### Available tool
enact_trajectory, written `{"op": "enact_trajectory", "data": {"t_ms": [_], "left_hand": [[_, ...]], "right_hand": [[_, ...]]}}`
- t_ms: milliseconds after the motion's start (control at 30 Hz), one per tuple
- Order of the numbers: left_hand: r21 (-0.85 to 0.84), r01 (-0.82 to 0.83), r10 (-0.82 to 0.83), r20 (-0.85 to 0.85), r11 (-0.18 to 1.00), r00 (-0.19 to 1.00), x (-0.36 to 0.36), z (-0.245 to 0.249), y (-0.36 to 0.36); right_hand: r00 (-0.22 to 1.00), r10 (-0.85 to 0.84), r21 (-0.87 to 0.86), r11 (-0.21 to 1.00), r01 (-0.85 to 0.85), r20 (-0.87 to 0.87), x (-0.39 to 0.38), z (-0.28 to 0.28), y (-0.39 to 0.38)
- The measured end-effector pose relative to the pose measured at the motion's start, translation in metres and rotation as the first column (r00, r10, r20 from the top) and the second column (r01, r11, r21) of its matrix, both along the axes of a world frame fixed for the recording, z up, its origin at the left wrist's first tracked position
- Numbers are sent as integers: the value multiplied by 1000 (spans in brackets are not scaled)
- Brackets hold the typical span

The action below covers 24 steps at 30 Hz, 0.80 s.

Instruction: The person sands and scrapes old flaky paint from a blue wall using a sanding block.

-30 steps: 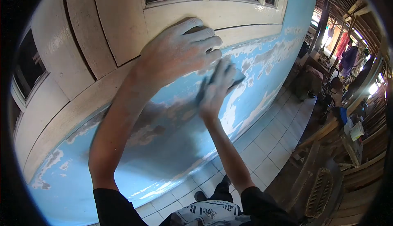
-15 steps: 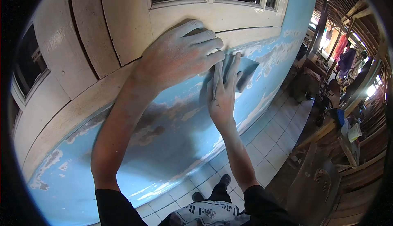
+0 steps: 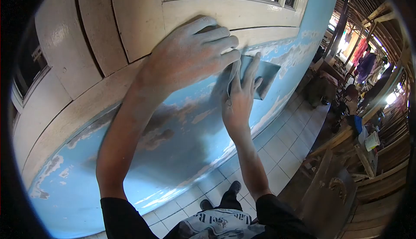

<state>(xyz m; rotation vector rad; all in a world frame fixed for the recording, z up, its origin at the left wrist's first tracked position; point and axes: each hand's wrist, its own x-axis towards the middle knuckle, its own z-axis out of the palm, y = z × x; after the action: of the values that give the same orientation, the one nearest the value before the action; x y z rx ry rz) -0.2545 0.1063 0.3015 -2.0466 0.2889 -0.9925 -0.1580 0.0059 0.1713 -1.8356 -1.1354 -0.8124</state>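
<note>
Against the cream wooden panel (image 3: 195, 13), left hand (image 3: 195, 50) rests, fingers bent, nothing visibly held. Just beside, right hand (image 3: 239, 104) holds grey sandpaper sheet (image 3: 269, 77) against patchy blue wall (image 3: 182, 152); sheet's shifted rightward from a second ago, blur gone, so rubbing looks slower. Tiled floor (image 3: 274, 163) beyond.

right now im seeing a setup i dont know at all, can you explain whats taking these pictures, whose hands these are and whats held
There's no machine: these are one person's bare hands, seen by a camera worn on their head, looking forward and down. The left hand lies on the cream woodwork, with nothing visible in it. The right hand holds a grey-blue sheet against the blue wall, which has pale and dark patches.
</note>
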Motion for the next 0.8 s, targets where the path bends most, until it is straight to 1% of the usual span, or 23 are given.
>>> {"op": "enact_trajectory", "data": {"t_ms": [33,100,167,200,300,333,433,467,500,567,633,700,733,800], "left_hand": [[3,6,-6,1,1000,1000,1,1,0],[-11,11,-12,-16,1000,1000,-1,0,0],[-11,15,-15,-5,1000,1000,0,1,2],[-11,21,-21,-2,1000,1000,0,0,2],[-25,65,-65,2,998,998,1,1,3],[-28,67,-67,4,997,998,2,1,2],[-42,75,-75,-7,996,997,1,0,3],[-24,76,-76,6,997,997,2,0,4],[-7,78,-77,22,997,997,3,0,4],[-10,74,-74,7,997,997,2,1,3],[-1,68,-68,-3,998,998,1,4,3],[-29,84,-84,0,996,996,0,2,2],[-35,83,-83,-2,996,997,-1,1,1],[-13,3,-4,-15,1000,1000,-2,2,-1]], "right_hand": [[1000,-20,39,999,20,6,3,3,1],[1000,-23,1,1000,23,5,-9,-2,-2],[997,-48,-55,997,51,65,-12,-3,-5],[997,-48,-58,997,51,58,-14,-2,-6],[987,-125,-99,986,135,98,-13,12,-9],[987,-127,-101,985,137,101,-13,14,-11],[997,-42,-101,994,48,58,-19,17,-16],[997,-58,-153,986,65,48,-22,20,-16],[997,-60,-153,986,67,47,-24,18,-13],[989,-91,-193,975,113,119,-26,12,-5],[989,-91,-200,973,114,118,-26,20,-10],[988,-123,-216,966,141,96,-28,24,-14],[988,-121,-222,965,140,93,-30,22,-11],[986,-127,-271,951,151,106,-35,17,-4]]}}
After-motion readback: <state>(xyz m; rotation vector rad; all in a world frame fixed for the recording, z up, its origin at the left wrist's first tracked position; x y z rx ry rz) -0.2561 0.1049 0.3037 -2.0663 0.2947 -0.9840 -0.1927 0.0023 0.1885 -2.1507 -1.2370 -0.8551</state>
